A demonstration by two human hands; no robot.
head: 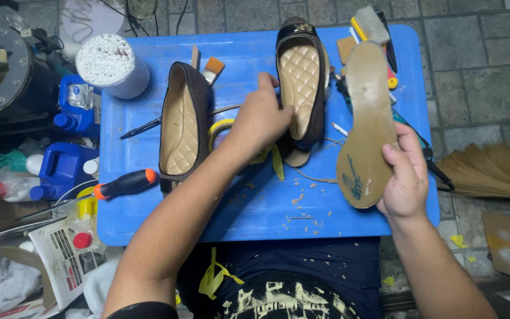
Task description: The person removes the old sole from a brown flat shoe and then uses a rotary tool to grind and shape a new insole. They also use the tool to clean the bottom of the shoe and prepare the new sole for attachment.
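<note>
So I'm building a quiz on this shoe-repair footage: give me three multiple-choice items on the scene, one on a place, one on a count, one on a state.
1. Where does the screwdriver with the orange and black handle lie?
A. Near the left edge of the blue tabletop
B. Inside a shoe
C. On the stone floor

2. How many brown shoes with quilted tan insoles are on the tabletop?
A. One
B. Two
C. Four

3. What is the right hand doing?
A. Resting empty
B. Holding a tan shoe sole
C. Gripping a brush

Answers:
1 A: it lies beside the left shoe.
2 B: the left shoe and the right shoe, which the left hand touches.
3 B: its fingers wrap the sole's lower end.
</note>
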